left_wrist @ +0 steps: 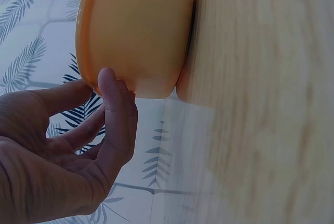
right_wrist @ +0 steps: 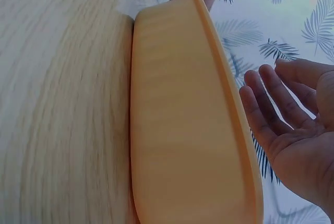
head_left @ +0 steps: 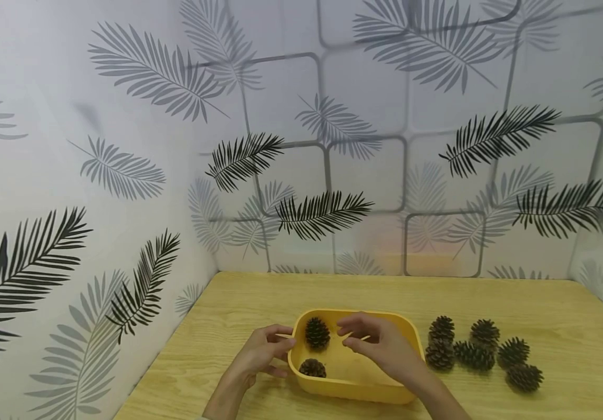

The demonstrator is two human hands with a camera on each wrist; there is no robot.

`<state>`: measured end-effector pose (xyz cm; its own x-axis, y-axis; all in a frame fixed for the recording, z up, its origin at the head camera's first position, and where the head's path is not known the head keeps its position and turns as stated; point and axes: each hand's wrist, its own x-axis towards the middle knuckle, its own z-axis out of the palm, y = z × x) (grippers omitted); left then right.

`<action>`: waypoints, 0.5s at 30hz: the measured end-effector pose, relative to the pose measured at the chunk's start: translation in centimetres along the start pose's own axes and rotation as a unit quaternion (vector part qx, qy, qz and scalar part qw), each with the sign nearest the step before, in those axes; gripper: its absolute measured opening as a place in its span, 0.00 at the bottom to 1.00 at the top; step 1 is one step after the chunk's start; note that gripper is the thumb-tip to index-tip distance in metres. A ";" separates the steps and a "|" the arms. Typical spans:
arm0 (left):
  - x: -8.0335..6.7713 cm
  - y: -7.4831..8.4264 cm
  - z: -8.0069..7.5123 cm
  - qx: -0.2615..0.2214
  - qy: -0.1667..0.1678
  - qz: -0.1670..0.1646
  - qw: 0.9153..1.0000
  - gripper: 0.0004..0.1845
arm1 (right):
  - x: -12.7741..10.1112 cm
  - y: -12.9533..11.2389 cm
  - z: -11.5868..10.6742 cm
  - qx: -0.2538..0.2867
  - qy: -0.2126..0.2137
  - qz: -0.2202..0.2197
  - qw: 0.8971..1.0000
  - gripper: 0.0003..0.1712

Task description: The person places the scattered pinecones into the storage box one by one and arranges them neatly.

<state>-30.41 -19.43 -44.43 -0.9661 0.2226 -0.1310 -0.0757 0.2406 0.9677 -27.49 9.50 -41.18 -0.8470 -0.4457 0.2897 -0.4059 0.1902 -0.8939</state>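
A yellow plastic basin (head_left: 354,389) rests on the wooden table, with one pine cone (head_left: 317,333) upright near its back left corner and another pine cone (head_left: 313,368) against the front left wall. At the basin's left end, my left hand (head_left: 264,354) touches the rim and outer wall with relaxed fingers; the left wrist view shows its fingertips (left_wrist: 107,78) against the wall. My right hand (head_left: 382,344) hovers over the middle of the basin, fingers loosely bent and apart, holding nothing. From the right wrist, the basin's side (right_wrist: 182,109) hides its inside.
Several brown pine cones (head_left: 474,355) lie in a loose group on the table, just right of the basin. Behind the table (head_left: 259,291) and along its left side stands a pale wall (head_left: 290,245) patterned with grey and black leaves.
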 end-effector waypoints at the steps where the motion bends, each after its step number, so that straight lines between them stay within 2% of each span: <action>1: 0.0 0.0 0.0 0.000 0.000 -0.001 1.000 0.25 | -0.1 0.0 -0.3 0.000 -0.004 0.002 1.000 0.19; 6: 0.1 -0.2 0.0 0.004 0.000 -0.004 1.000 0.25 | -1.0 0.1 -1.7 0.000 -0.019 0.016 1.000 0.22; 15: 0.1 -0.1 -0.1 0.004 -0.002 -0.007 1.000 0.25 | -1.8 0.7 -3.1 -0.006 -0.007 0.020 1.000 0.22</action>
<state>-30.50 -19.49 -44.50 -0.9640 0.2228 -0.1455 -0.0872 0.2519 0.9638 -27.27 13.13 -41.32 -0.8583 -0.4487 0.2489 -0.3756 0.2189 -0.9006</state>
